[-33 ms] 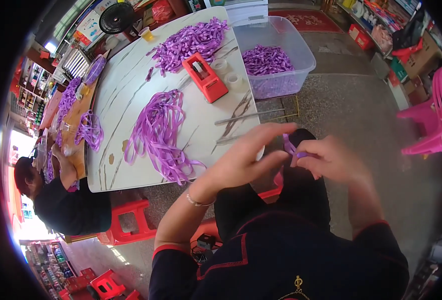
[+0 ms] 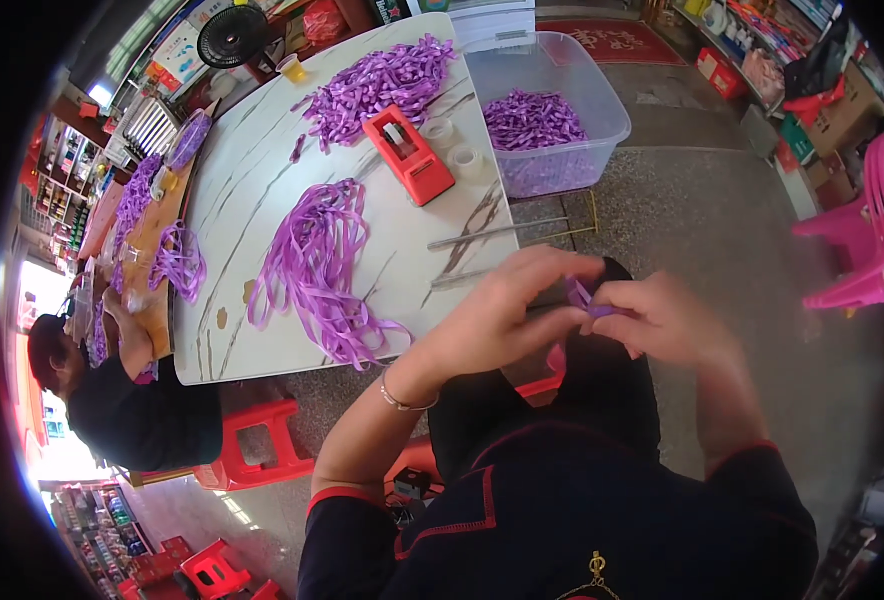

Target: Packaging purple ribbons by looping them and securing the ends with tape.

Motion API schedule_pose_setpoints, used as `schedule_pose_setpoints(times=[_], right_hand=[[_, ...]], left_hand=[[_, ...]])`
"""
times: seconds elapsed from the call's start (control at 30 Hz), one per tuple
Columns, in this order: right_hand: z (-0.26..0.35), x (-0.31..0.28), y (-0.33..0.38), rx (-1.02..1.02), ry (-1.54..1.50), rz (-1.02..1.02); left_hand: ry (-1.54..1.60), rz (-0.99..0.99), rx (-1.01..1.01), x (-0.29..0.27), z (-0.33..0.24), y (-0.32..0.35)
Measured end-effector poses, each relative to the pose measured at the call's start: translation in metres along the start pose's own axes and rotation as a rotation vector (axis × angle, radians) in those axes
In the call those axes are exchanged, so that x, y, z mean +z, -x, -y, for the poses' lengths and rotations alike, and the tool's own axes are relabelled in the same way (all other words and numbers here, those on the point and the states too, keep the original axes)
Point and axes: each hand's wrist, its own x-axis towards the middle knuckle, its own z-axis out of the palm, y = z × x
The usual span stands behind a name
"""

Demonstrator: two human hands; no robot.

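Over my lap, a short piece of purple ribbon [image 2: 578, 294] lies folded between my two hands. My right hand [image 2: 662, 315] pinches it between thumb and fingers. From the other side my left hand [image 2: 507, 312] curls round it, its thumb tip against the ribbon near the right fingertips. Part of the ribbon is hidden by the fingers. On the table to my left lies a loose bundle of long purple ribbons [image 2: 317, 270]. Further back is a heap of small folded purple ribbon pieces [image 2: 387, 85].
A red tape dispenser [image 2: 417, 165] and clear tape rolls [image 2: 467, 158] are on the marbled table [image 2: 232, 200]. Beyond its right edge stands a clear plastic bin [image 2: 562, 160] holding more ribbon pieces. A person [image 2: 127, 400] sits at the left; a pink chair [image 2: 862, 240] stands right.
My left hand has closed in slightly, its thumb and forefinger coming nearer the ribbon and my right hand. The right hand stays nearly in place.
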Motion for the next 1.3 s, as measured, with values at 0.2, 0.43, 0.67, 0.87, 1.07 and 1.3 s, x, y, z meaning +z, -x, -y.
schedule_pose_setpoints(times=[0.2, 0.43, 0.67, 0.87, 1.07, 1.3], right_hand=[[-0.008, 0.003, 0.007, -0.187, 0.273, -0.273], [-0.013, -0.010, 0.017, -0.348, 0.521, -0.564], [0.008, -0.022, 0.027, -0.543, 0.747, -0.663], [0.020, -0.043, 0.046, -0.520, 0.911, -0.794], [0.029, -0.062, 0.068, -0.467, 0.988, -0.825], [0.014, -0.068, 0.065, -0.424, 0.969, -0.847]], left_hand=[[-0.313, -0.125, 0.166, 0.003, 0.009, -0.005], [-0.323, -0.043, 0.076, 0.008, 0.002, 0.018], [0.328, -0.061, -0.073, 0.018, -0.020, -0.021], [0.352, 0.251, -0.167, 0.021, -0.039, -0.063], [0.512, 0.232, -0.215, 0.036, -0.051, -0.101], [0.470, 0.318, -0.173, 0.038, -0.049, -0.110]])
